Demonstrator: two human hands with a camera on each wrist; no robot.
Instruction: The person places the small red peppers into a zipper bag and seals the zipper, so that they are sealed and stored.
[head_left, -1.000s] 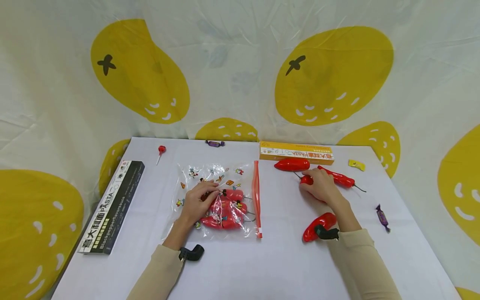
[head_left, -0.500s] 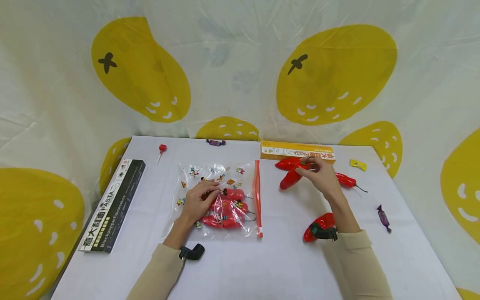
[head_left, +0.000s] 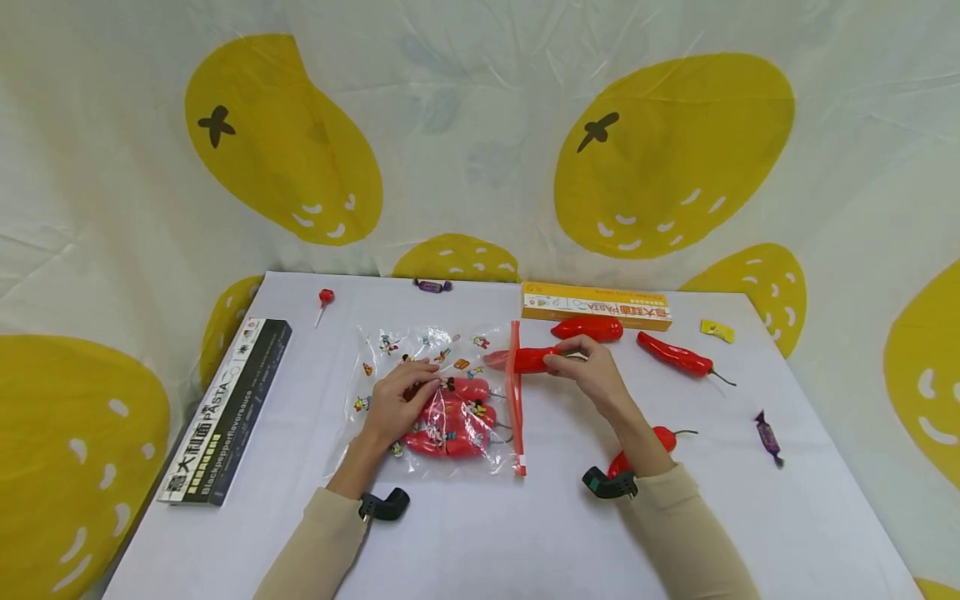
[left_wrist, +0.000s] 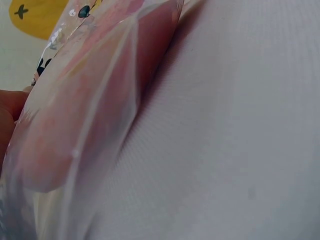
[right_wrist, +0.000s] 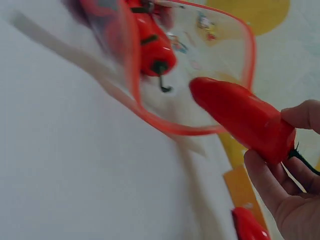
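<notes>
- Red peppers (head_left: 461,425) in clear zip bag (head_left: 517,437) on table (head_left: 480,537); left hand (head_left: 399,402) resting on top, cannot tell if pinching film.
- Held pepper (head_left: 534,360) with tip just inside open bag mouth; probably light, firm, slippery on glossy skin; best taken by thick stem end.
- Right hand (head_left: 594,372) in a pinching grip on that end, thumb against fingers.
- Farther right, loose peppers (head_left: 677,355) on table; same hold likely suitable, away from thin stems.

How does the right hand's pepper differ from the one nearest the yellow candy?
The held pepper is in the right hand, tip inside the bag; the lying pepper rests on the table. The held pepper's stem sits among the fingers; the lying pepper's stem extends freely. Both are glossy red.
</notes>
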